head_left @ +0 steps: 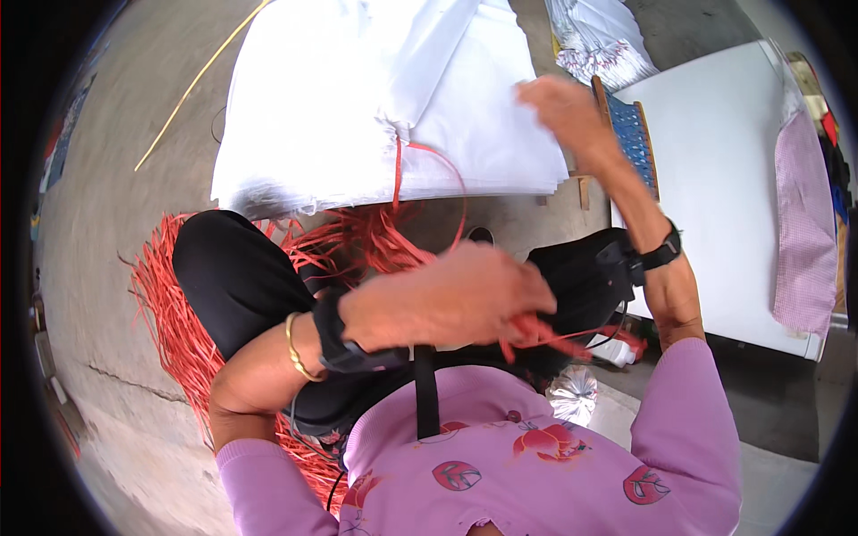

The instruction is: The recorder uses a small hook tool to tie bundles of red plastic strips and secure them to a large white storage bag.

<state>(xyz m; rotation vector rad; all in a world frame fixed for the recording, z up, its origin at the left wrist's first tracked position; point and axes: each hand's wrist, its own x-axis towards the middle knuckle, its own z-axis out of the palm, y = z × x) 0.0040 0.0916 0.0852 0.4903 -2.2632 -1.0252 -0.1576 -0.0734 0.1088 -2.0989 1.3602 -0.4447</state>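
Note:
A thick stack of white sheets or sacks [295, 107] lies in front of me. Its gathered part is tied with a red strip [399, 174], and a loose length loops from there toward my left hand. My left hand [447, 299] is closed above my lap, blurred by motion, with red strip ends [536, 332] sticking out by its fingers. My right hand [570, 116] is raised over the stack's right edge; its fingers are smeared and I cannot see anything in them. A big heap of red strips [183, 304] lies around my left leg.
On the right stands a white table-like surface [715, 170] with a pink checked cloth [804, 223]. Beside it is a blue woven seat [630, 134]. Another white bundle [603, 49] lies behind. A yellow stick [201, 80] and a crumpled clear bag [572, 395] are on the floor.

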